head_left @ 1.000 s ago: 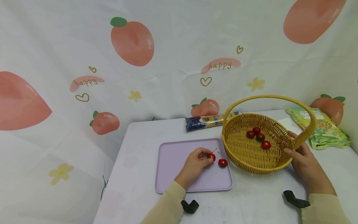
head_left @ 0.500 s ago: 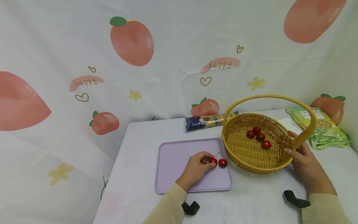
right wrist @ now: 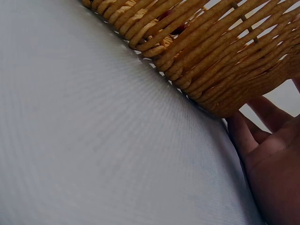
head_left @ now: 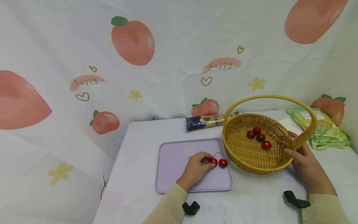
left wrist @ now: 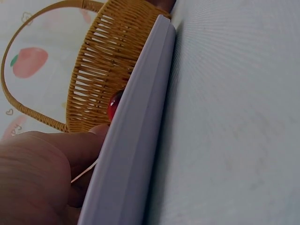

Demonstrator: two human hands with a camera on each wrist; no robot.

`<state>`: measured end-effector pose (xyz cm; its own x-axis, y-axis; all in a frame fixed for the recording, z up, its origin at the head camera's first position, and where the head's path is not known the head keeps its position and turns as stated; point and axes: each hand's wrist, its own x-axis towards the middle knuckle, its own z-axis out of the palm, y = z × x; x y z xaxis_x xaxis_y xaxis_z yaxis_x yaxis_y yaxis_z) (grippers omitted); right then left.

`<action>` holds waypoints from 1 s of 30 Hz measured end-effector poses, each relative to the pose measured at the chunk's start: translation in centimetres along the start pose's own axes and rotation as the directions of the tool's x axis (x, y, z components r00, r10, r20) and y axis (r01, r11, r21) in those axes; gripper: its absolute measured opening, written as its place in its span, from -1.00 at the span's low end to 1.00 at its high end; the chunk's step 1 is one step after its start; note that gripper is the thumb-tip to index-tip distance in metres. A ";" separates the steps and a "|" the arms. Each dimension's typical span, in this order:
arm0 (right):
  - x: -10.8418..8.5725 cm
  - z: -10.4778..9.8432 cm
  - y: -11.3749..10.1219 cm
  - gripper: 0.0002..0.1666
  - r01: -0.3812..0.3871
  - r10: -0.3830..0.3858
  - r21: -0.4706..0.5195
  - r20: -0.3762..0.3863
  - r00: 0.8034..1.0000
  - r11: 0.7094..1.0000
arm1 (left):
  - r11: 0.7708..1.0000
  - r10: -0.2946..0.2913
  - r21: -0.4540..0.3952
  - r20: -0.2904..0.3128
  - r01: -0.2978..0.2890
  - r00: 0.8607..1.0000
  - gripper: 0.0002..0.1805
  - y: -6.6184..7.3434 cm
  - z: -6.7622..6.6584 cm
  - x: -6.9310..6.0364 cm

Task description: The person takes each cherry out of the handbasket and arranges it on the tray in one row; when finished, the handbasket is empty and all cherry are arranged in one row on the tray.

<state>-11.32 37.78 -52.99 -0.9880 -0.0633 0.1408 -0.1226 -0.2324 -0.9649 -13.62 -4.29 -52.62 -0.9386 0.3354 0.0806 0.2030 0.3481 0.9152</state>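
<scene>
While gripping the rim of the basket [head_left: 246, 151] with the right hand [head_left: 306, 166], lowered the cherry [head_left: 214, 161] pinched in the left hand [head_left: 197, 168] slightly, bringing it just beside the second cherry [head_left: 222, 163] on the lilac tray [head_left: 173, 161]. Probably left this cherry's handling unfinished, with both fruits apart from the four cherries [head_left: 260, 137] inside the basket.

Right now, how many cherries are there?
6. The basket holds a group of three cherries and a separate fourth cherry. The left hand pinches the fifth cherry, and the sixth cherry lies on the tray. More could be hidden by the hand.
</scene>
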 end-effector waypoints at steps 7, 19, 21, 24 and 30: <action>0.1 0.0 0.0 -0.13 -0.013 0.013 -0.003 -0.011 1.000 1.000 | 0.999 0.010 0.037 0.008 -0.011 1.000 -0.78 0.1 0.0 -0.1; 0.0 0.1 -0.2 -0.13 -0.026 0.026 0.000 -0.013 1.000 1.000 | 0.998 -0.004 0.067 0.017 0.003 1.000 -0.78 0.5 0.1 -0.1; 0.0 0.1 -0.2 -0.13 -0.018 0.018 0.002 -0.011 1.000 1.000 | 0.998 -0.005 0.068 0.017 0.004 1.000 -0.78 0.6 0.0 -0.2; 0.1 0.2 -0.1 -0.14 -0.006 0.006 0.003 -0.011 1.000 1.000 | 0.997 0.001 0.075 0.017 -0.002 1.000 -0.78 0.5 0.0 -0.2; 0.1 0.1 -0.1 -0.14 0.002 -0.002 0.005 -0.013 1.000 1.000 | 0.996 0.006 0.085 0.023 -0.008 1.000 -0.77 0.5 0.1 -0.1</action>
<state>-11.43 37.67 -52.87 -0.9889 -0.0501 0.1395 -0.1239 -0.2371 -0.9636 -13.41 -4.10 -52.19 -0.9306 0.3578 0.0769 0.2333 0.4182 0.8779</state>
